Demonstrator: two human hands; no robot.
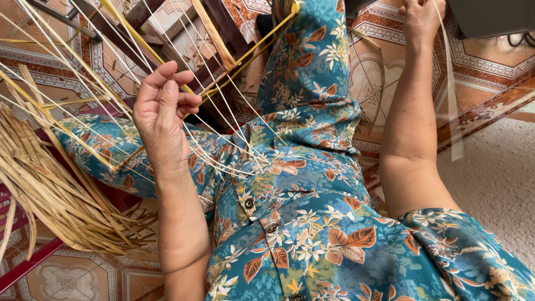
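1. Fanning from the left hand (163,114), pale thin strands (223,134) run up-left and down-right across the lap; fingers curl, pinching several.
2. Below-left of it lies a dry straw bundle (50,195).
3. A flat strip (452,100) hangs downward from the closed right hand (421,17), partly cut off by the frame's top.

Straw bundle (50,189) left of lap, strands (223,128) across.

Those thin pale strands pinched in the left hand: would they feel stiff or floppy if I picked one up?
Probably springy rather than limp: the pale strands run in long, gentle curves from the left hand across the lap without sagging sharply. They look very light, being so thin. Likely easy to kink or split, like the dried straw bundle fraying beside them.
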